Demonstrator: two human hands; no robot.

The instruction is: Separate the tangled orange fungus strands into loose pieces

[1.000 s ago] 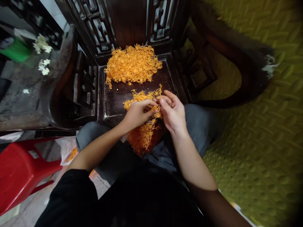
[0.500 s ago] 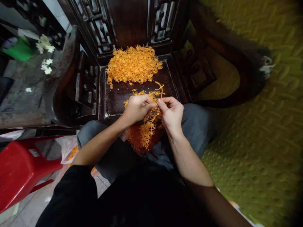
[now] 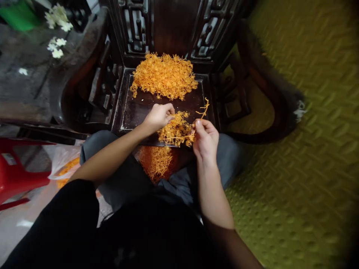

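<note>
My right hand (image 3: 206, 136) pinches a thin branching orange plastic strand (image 3: 206, 108) between thumb and fingers. One end points up beyond the fingertips, and thin stems trail down to the left. My left hand (image 3: 159, 118) is closed in a pinch at the near pile of orange spidery pieces (image 3: 176, 129); what its fingertips hold is too small to make out. That pile lies at the front edge of the dark wooden chair seat (image 3: 137, 116). Toward the backrest sits a larger heap of the same spidery pieces (image 3: 165, 76).
Below the seat edge, between my knees, is a reddish bag of orange strands (image 3: 157, 162). Curved wooden armrests (image 3: 269, 112) flank the seat. To the left are a grey tabletop (image 3: 25, 89) with white flowers (image 3: 57, 46), a red stool (image 3: 17, 168) and a clear plastic bag (image 3: 66, 164).
My hands have moved apart: the left went up and left to the near pile, the right slightly down, keeping the strand. The hanging cluster between them is gone from there. The view shifted.
</note>
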